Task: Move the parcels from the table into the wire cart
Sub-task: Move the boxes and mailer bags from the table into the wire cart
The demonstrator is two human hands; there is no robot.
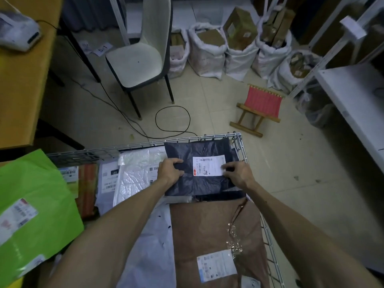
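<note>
A dark blue plastic parcel (pixel 199 150) with a white label lies at the far right end of the wire cart (pixel 241 146). My left hand (pixel 169 170) grips its left edge and my right hand (pixel 239 173) pinches its right edge beside the label. Below it in the cart lie a brown paper parcel (pixel 207 229), a white parcel (pixel 153 250), a clear plastic parcel (pixel 135 175) and several smaller ones. A green parcel (pixel 35 208) with white labels sits at the lower left.
An orange table (pixel 22 80) with a white device (pixel 16 30) stands at the upper left. A white chair (pixel 141 55), a looped black cable (pixel 172 121), a red folding stool (pixel 259 109), several white sacks of boxes (pixel 239 57) and white shelving (pixel 357 96) surround the cart.
</note>
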